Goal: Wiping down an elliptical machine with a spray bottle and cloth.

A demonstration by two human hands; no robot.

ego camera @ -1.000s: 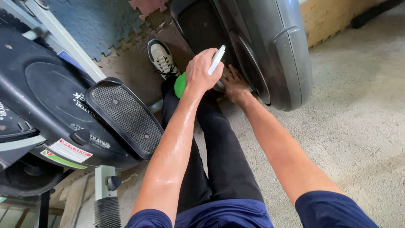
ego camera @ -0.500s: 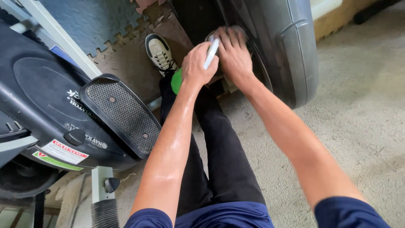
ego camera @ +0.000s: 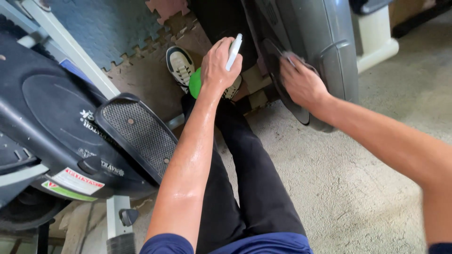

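- Wrapped around a green bottle (ego camera: 195, 83) with a white spray top, the left hand (ego camera: 217, 63) holds it upright over the person's outstretched legs, near a white shoe (ego camera: 181, 66).
- Pressed flat, the right hand (ego camera: 301, 84) pins a small grey cloth (ego camera: 288, 57) against the grey housing of an exercise machine (ego camera: 325, 42) at far right.
- Left of the legs stands another black machine with a meshed pedal (ego camera: 136, 134).
- Foam floor tiles (ego camera: 117, 28) lie far left, carpet (ego camera: 358, 188) near right.
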